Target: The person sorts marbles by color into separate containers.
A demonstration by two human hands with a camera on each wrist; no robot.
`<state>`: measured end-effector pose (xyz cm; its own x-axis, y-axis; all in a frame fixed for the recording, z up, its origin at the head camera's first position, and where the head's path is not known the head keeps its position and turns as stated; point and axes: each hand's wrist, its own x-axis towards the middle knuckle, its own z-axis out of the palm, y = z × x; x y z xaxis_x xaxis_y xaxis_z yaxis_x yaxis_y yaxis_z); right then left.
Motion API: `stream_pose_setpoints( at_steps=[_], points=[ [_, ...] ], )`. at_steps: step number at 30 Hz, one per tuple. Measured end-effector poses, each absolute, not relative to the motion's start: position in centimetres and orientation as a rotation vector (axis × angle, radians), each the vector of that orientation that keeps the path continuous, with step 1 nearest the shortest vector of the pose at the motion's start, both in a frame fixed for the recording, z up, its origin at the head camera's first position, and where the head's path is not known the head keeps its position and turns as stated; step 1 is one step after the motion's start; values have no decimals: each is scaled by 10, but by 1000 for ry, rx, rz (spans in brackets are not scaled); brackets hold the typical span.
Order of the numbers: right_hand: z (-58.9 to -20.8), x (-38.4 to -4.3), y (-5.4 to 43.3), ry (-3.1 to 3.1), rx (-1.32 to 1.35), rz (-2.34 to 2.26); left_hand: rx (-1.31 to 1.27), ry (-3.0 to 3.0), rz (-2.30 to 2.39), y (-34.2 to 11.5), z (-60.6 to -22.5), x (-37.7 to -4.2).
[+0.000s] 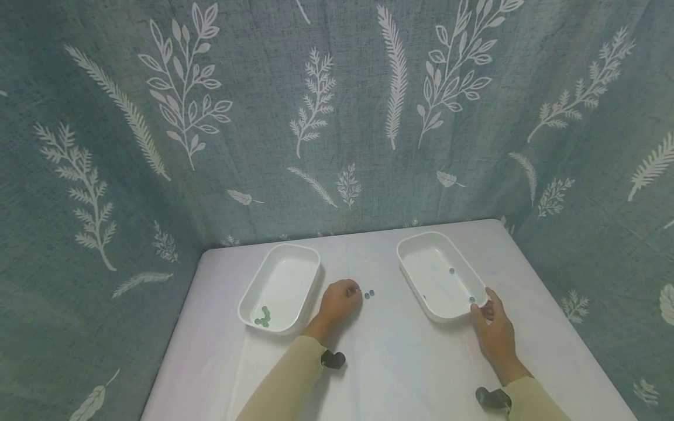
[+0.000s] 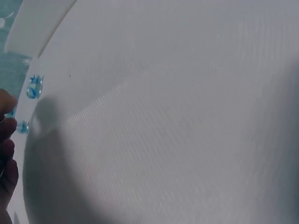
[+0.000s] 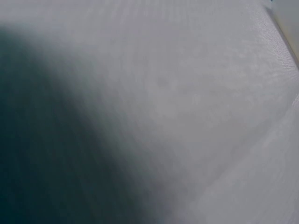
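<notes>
Over the middle of the table, my left hand has its fingers curled, thumb and forefinger tips around a small blue glass bead. Just beyond these fingertips, more blue glass beads lie on the white cloth. My right hand grips the near right corner of the right white tray, thumb and fingers at its rim. Inside that tray are a few blue beads, one close to the gripped corner. The right wrist view shows mostly cloth and a dark blur, with the right hand out of it.
To the left of my left hand stands another white tray, with several green beads gathered at its near end. A white cloth covers the table. Green leaf-patterned curtains enclose its back and sides.
</notes>
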<state>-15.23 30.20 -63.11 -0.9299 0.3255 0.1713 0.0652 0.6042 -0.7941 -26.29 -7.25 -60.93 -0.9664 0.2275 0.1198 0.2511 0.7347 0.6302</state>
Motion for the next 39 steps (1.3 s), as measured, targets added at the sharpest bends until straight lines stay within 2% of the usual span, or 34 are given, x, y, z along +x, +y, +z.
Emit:
stream_pose_setpoints(
  at_steps=[19,39],
  points=[
    [-629,-153,303,-2537,-301,1256,-540,-2797,-1112,-51,-595,-258],
    [-631,-153,304,-2524,-292,1256,-648,-2779,-1153,10,-571,-250]
  ],
)
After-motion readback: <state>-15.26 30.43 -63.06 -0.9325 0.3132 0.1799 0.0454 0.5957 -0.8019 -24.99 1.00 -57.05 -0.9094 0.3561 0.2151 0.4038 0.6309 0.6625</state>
